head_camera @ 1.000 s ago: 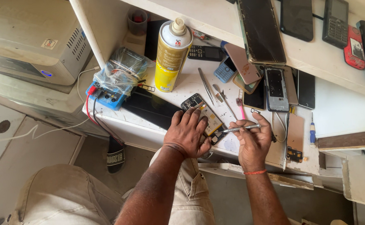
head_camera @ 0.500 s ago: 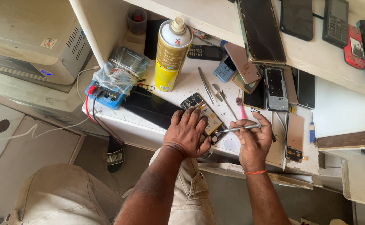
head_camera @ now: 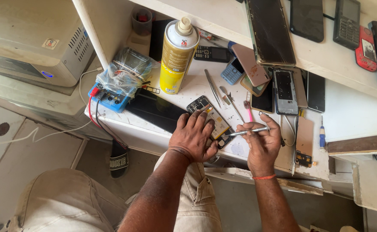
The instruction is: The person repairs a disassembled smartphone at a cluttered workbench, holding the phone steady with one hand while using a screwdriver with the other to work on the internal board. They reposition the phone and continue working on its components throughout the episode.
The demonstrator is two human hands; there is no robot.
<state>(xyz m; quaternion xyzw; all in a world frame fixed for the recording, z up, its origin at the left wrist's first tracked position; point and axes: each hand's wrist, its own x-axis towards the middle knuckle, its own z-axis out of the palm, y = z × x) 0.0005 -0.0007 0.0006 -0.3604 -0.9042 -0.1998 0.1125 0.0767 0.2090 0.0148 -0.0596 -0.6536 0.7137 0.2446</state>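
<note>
Screwdriver (head_camera: 245, 132): slim shaft, bright polished metal.
Opened phone (head_camera: 210, 118): matt circuit board, yellow foil-like battery.
Spray can (head_camera: 175, 56): glossy yellow metal, white plastic cap.
Bench (head_camera: 352, 114): white painted, scuffed, matt.

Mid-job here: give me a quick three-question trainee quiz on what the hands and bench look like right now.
1. True or false: the left hand presses on the opened phone.
2. What does the right hand hold? A) screwdriver B) pink toothbrush C) spray can
3. Fill in: the yellow spray can stands ____ on the white bench.

Key: 1 true; 2 A, the slim metal screwdriver, tip toward the phone; 3 upright.
</note>
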